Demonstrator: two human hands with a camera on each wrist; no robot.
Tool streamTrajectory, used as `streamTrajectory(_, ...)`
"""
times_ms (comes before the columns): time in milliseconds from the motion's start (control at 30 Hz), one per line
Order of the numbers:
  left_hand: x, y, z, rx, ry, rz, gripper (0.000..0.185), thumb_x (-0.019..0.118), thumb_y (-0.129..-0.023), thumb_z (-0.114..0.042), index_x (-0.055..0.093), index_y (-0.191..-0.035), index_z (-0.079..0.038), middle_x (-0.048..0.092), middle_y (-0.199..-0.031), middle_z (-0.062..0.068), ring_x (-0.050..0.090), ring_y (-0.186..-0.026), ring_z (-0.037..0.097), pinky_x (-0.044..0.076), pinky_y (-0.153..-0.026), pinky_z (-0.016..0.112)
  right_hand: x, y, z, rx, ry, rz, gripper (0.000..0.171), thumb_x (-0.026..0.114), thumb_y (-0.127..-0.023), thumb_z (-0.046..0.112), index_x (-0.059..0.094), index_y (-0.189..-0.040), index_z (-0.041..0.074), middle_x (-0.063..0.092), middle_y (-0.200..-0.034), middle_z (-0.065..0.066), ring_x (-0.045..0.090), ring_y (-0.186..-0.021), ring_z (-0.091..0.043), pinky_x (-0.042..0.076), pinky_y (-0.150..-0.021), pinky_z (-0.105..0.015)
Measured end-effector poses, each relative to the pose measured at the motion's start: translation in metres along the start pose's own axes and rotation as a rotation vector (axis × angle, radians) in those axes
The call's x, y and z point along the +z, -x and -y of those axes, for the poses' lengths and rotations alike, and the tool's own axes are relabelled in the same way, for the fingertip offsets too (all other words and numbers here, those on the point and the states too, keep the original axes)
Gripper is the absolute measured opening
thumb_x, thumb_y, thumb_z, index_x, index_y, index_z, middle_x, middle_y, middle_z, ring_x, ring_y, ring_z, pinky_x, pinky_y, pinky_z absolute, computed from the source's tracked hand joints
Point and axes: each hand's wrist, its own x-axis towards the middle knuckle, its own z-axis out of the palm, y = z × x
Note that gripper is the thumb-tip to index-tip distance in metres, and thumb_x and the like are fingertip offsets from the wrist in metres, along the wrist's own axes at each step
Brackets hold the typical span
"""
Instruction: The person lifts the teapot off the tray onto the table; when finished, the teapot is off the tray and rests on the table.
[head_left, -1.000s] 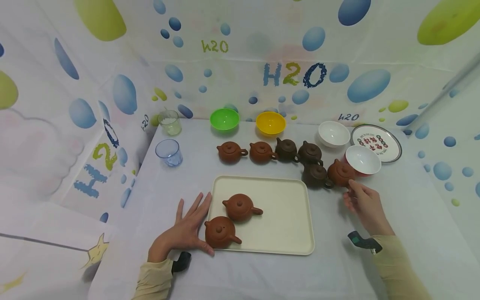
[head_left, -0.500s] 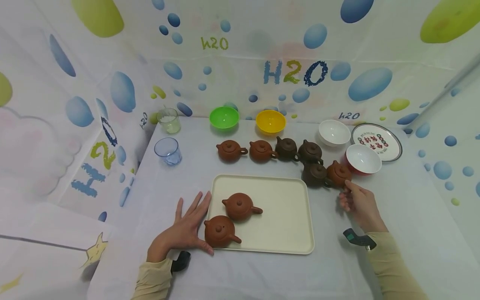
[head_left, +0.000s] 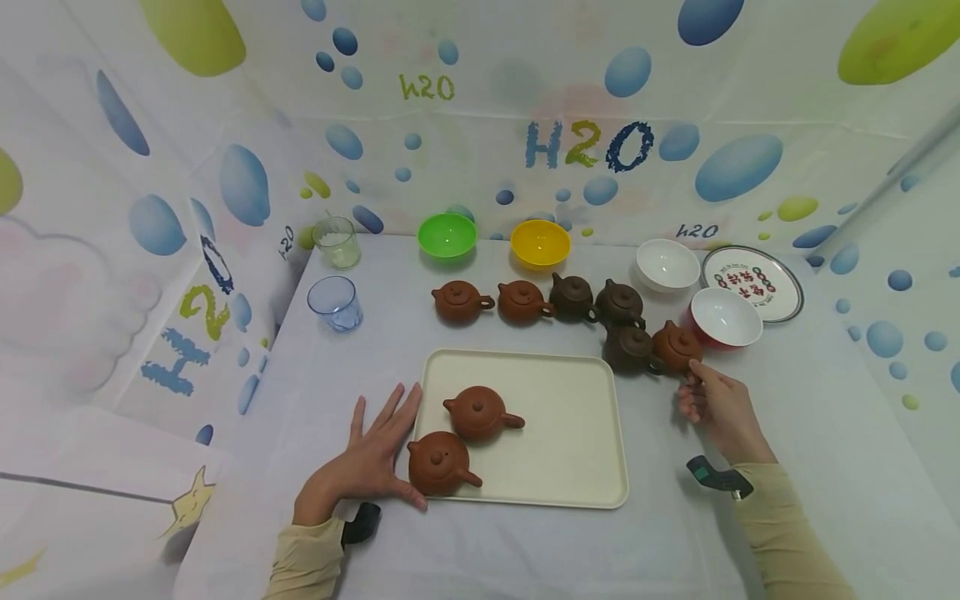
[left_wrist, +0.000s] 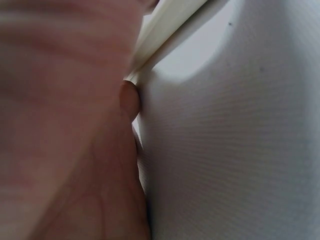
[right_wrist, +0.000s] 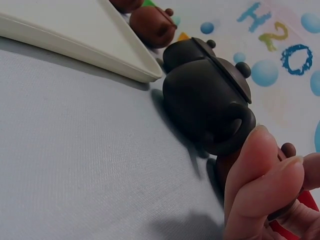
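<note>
My right hand [head_left: 723, 412] pinches the handle of a reddish-brown teapot [head_left: 677, 347], which sits between a dark brown teapot [head_left: 630, 348] and a red bowl with a white inside [head_left: 726, 317]. In the right wrist view my fingertips [right_wrist: 257, 150] cover most of that reddish-brown teapot. My left hand [head_left: 367, 458] lies with spread fingers along the left edge of a cream tray [head_left: 555, 433], its thumb by the lower left corner. Two reddish-brown teapots stand on the tray's left side, one [head_left: 478, 413] behind the other [head_left: 438, 463].
Behind the tray runs a row of two reddish-brown teapots [head_left: 459, 302] and two dark ones [head_left: 572, 298]. Farther back are a green bowl [head_left: 447, 237], a yellow bowl [head_left: 540, 245], a white bowl [head_left: 667, 266] and a plate [head_left: 776, 283]. A blue glass [head_left: 335, 304] and a clear glass [head_left: 337, 242] stand left.
My right hand and the reddish-brown teapot in it have shifted slightly left, closer to the dark teapot; over the last half second they hold still. My left hand stays at the tray.
</note>
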Motion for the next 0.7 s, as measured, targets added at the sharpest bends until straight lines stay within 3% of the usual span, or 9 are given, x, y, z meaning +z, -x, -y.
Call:
streamTrajectory(367, 0.005, -0.001, 0.006, -0.001, -0.031, -0.009, 0.162, 0.097, -0.053, -0.07, 0.002, -0.175, -0.022, 0.006, -0.184, 0.007, -0.017, -0.168, 0.007, -0.027, -0.125, 0.065, 0.001, 0.0, 0.0, -0.001, 0.009, -0.014, 0.032, 0.058, -0.11, 0.044, 0.06, -0.099, 0.014, 0.068, -0.075, 0.007, 0.064, -0.062, -0.008, 0.051, -0.053, -0.021)
streamTrajectory(533, 0.004, 0.001, 0.004, 0.053, 0.011, -0.045, 0.159, 0.097, -0.055, -0.069, 0.007, -0.174, -0.016, 0.01, -0.182, 0.013, -0.01, -0.171, 0.018, -0.025, -0.123, 0.069, 0.001, 0.0, 0.0, -0.001, 0.033, -0.028, 0.033, 0.059, -0.109, 0.047, 0.064, -0.101, 0.015, 0.067, -0.077, 0.008, 0.065, -0.064, -0.008, 0.051, -0.055, -0.022)
streamTrajectory(700, -0.002, 0.0, -0.004, -0.009, -0.005, 0.004, 0.159, 0.1, -0.056, -0.064, 0.006, -0.174, -0.014, 0.008, -0.183, 0.012, -0.009, -0.171, 0.026, -0.025, -0.124, 0.069, 0.002, 0.002, 0.0, 0.005, 0.073, -0.076, 0.036, 0.064, -0.105, 0.052, 0.066, -0.112, 0.016, 0.067, -0.08, 0.008, 0.065, -0.067, -0.008, 0.052, -0.056, -0.022)
